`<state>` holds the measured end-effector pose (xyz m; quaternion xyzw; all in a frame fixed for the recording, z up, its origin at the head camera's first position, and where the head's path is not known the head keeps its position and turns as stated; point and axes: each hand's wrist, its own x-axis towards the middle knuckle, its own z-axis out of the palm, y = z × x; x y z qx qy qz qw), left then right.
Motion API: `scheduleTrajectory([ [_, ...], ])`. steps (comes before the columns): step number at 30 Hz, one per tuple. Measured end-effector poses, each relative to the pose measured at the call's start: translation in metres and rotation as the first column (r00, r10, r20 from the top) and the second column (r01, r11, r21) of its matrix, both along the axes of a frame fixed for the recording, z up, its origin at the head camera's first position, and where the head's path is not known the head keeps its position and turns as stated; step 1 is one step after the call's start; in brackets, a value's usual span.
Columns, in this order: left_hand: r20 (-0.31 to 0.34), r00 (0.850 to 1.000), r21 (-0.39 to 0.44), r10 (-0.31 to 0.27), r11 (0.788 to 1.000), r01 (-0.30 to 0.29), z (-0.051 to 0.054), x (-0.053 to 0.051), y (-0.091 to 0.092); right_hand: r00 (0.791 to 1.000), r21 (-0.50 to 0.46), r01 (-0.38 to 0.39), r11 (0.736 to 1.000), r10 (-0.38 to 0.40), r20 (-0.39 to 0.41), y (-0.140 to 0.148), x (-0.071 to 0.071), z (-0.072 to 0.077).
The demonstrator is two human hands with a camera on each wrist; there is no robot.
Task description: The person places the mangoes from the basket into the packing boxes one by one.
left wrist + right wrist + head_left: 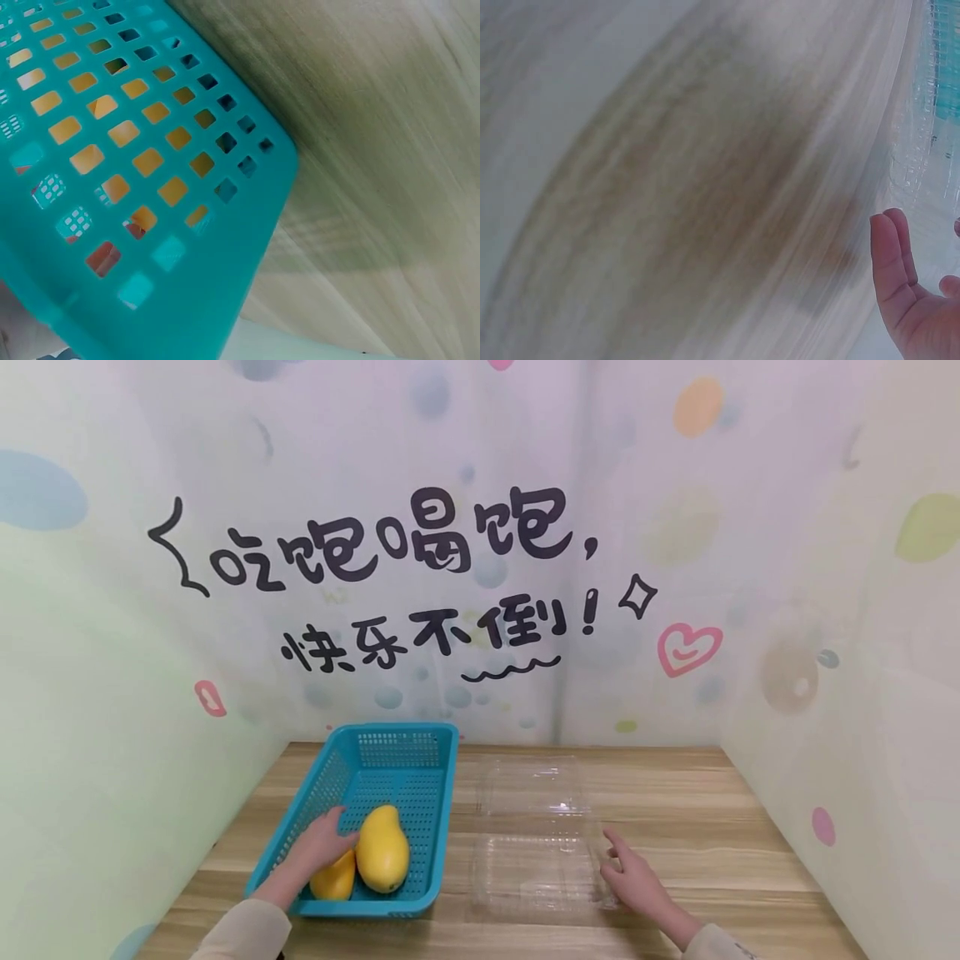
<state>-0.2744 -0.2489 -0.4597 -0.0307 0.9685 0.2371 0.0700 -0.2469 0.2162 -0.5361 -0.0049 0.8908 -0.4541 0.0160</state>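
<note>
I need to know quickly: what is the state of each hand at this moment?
Left hand: over the left mango in the basket; its grip cannot be told.
Right hand: open, beside the clear plastic container.

Left hand (321, 842) palm down; right hand (630, 875) outstretched.

The left grip (320, 843) partly hides the smaller-looking mango (333, 880)
</note>
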Motion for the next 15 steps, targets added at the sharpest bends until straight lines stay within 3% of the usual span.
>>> scheduleTrajectory([
  [7,0.052,0.998,-0.032,0.031,0.999,-0.029,-0.0013,0.0011,0.0005,1.000,0.001,-0.004,1.000,0.004,-0.004,-0.0005,0.0005,0.0014],
  [15,0.089,0.996,-0.080,-0.015,0.997,0.022,-0.0054,0.0021,-0.0007,1.000,0.015,0.002,1.000,-0.002,0.001,-0.0013,0.0006,0.0021],
])
